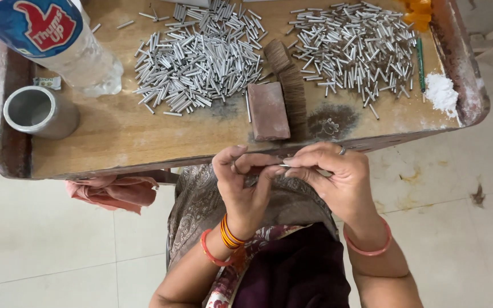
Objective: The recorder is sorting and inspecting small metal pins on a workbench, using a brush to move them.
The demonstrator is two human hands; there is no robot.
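Note:
My left hand [245,181] and my right hand [334,175] meet just below the near edge of the wooden table [115,137], over my lap. Together they pinch a thin metal pin [283,166] between thumbs and fingertips; most of it is hidden by the fingers. Two heaps of short silver metal tubes lie on the table above: one pile [201,57] in the middle, another pile [355,48] to the right. Between them lies a brown brush [289,85] beside a reddish-brown block [268,111].
A metal cup [35,111] stands at the table's left, with a clear plastic bottle [81,57] behind it. White powder [441,91] and a green stick [420,63] lie at the right rim. A pink cloth [115,191] hangs under the table. Pale tiled floor surrounds it.

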